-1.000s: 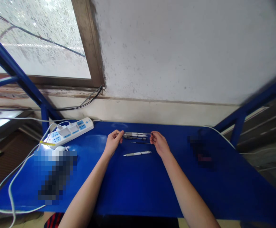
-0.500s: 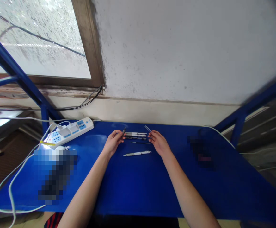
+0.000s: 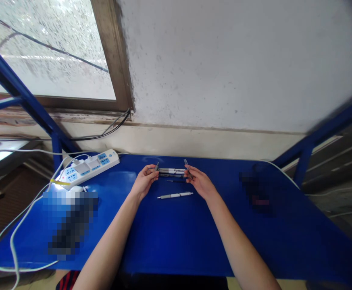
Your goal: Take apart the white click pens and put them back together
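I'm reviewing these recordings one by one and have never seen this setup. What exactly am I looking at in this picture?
There's no machine here: one camera worn on a person's head looks forward and down at their two bare hands. The left hand pinches a small dark piece, and the right hand a thin grey piece. On the blue table lie a white-and-grey pen, just nearer than the hands, and slim pen parts between them. A white power strip sits to the left. Blurred patches hide two other things.

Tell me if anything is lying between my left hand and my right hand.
Yes. Pens lie on the blue table between your left hand and right hand, with a thin dark rod just nearer you.
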